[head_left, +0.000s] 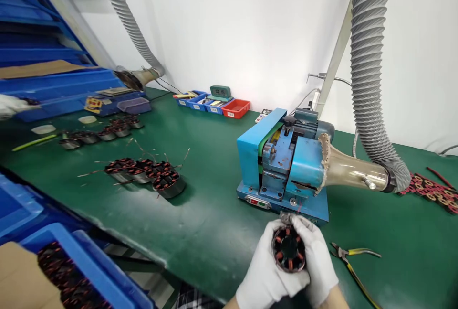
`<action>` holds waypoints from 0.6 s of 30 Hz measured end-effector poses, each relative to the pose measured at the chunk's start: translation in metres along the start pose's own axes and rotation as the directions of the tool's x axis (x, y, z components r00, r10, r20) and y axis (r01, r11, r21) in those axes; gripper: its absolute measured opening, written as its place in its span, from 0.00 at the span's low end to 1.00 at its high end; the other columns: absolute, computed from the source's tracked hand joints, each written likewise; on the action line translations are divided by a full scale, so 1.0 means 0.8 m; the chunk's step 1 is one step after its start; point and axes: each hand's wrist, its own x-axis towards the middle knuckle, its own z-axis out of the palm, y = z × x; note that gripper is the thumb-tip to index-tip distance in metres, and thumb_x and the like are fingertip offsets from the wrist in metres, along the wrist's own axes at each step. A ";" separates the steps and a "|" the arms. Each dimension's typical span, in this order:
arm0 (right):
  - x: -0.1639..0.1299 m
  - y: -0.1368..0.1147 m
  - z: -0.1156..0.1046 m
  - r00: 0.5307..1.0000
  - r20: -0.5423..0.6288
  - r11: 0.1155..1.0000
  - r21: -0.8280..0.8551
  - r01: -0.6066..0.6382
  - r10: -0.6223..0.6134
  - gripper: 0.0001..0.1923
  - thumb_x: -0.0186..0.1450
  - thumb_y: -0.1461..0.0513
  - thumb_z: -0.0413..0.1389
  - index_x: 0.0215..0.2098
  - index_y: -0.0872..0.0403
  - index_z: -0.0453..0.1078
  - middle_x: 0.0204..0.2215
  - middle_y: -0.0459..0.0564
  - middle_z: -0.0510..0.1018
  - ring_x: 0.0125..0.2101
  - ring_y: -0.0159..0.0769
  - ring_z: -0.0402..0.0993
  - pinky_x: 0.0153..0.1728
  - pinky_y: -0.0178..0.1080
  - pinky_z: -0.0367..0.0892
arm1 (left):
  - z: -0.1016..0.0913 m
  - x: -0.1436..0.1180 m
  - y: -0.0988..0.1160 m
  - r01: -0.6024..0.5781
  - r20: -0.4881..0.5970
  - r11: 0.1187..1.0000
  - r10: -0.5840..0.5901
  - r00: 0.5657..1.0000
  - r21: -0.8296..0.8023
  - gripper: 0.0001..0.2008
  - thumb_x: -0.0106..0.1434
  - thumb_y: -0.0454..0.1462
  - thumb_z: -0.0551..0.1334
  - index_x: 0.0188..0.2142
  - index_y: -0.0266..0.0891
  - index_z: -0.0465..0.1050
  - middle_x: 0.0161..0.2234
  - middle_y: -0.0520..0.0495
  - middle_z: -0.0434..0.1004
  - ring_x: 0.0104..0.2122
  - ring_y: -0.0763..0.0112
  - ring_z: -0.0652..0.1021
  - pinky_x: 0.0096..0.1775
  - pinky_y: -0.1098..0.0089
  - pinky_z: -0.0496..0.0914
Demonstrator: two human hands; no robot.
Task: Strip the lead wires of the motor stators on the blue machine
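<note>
While your left hand and right hand, both in white gloves, are wrapping closed around a round motor coil with copper windings, you are holding it just above the near edge of the green table. Both hands are cupping it from either side, fingers curled on its rim, with its open face turned up toward you. You are keeping the coil's far end right up against the front of the blue machine, where thin wire ends are touching the machine's lower edge.

Just right of your hands, a pair of yellow-handled pliers is lying flat on the table. Down at your left, a blue bin is holding more coils below the table edge.

Further out on the left, a cluster of finished coils is sitting in a row, with a second row standing beyond it. A ribbed grey hose is running down into a clear funnel on the machine's right side. Along the far wall, small blue and red trays are standing side by side, and at the far left edge another person's gloved hand is showing.
</note>
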 end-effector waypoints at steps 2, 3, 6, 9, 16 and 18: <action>0.014 -0.022 0.007 0.999 -0.017 0.999 0.009 0.042 -0.042 0.14 0.41 0.56 0.67 0.23 0.56 0.74 0.24 0.47 0.79 0.27 0.36 0.73 0.33 0.37 0.66 | 0.009 0.019 0.012 -0.068 -0.023 0.997 0.067 0.997 -0.023 0.31 0.36 0.22 0.63 0.42 0.42 0.60 0.41 0.47 0.73 0.38 0.62 0.76 0.40 0.67 0.72; 0.020 -0.032 0.010 0.998 -0.019 0.998 0.010 0.056 -0.055 0.14 0.40 0.57 0.67 0.22 0.55 0.73 0.23 0.47 0.78 0.26 0.36 0.72 0.33 0.37 0.66 | 0.012 0.028 0.017 -0.095 -0.033 0.995 0.094 0.995 -0.029 0.30 0.36 0.22 0.63 0.40 0.41 0.60 0.41 0.47 0.73 0.39 0.62 0.76 0.41 0.67 0.72; 0.033 -0.051 0.019 0.995 0.004 0.995 0.009 0.102 -0.102 0.13 0.37 0.58 0.67 0.18 0.55 0.72 0.19 0.44 0.77 0.24 0.34 0.70 0.31 0.36 0.65 | 0.018 0.046 0.022 -0.151 -0.043 0.988 0.149 0.988 -0.043 0.29 0.38 0.23 0.62 0.40 0.41 0.59 0.41 0.47 0.72 0.41 0.63 0.75 0.44 0.68 0.70; 0.038 -0.059 0.024 0.990 0.035 0.990 -0.014 0.139 -0.138 0.10 0.38 0.59 0.65 0.15 0.55 0.70 0.16 0.43 0.74 0.21 0.32 0.67 0.28 0.35 0.63 | 0.021 0.051 0.025 -0.181 -0.042 0.982 0.179 0.983 -0.051 0.28 0.39 0.23 0.62 0.41 0.41 0.58 0.42 0.46 0.72 0.42 0.64 0.75 0.45 0.68 0.69; 0.044 -0.067 0.027 0.988 0.036 0.987 -0.054 0.149 -0.147 0.08 0.40 0.60 0.63 0.15 0.55 0.70 0.15 0.42 0.73 0.21 0.31 0.65 0.28 0.34 0.62 | 0.028 0.052 0.051 -0.145 -0.095 0.978 0.132 0.987 -0.148 0.25 0.36 0.22 0.63 0.34 0.42 0.62 0.37 0.49 0.75 0.38 0.63 0.76 0.42 0.69 0.71; 0.038 -0.065 0.027 0.990 0.033 0.989 -0.054 0.136 -0.135 0.08 0.41 0.60 0.64 0.14 0.55 0.70 0.15 0.42 0.73 0.21 0.31 0.66 0.27 0.34 0.62 | 0.028 0.047 0.054 -0.094 -0.133 0.971 0.065 0.989 -0.222 0.25 0.34 0.21 0.63 0.32 0.42 0.64 0.35 0.49 0.76 0.37 0.63 0.77 0.42 0.69 0.71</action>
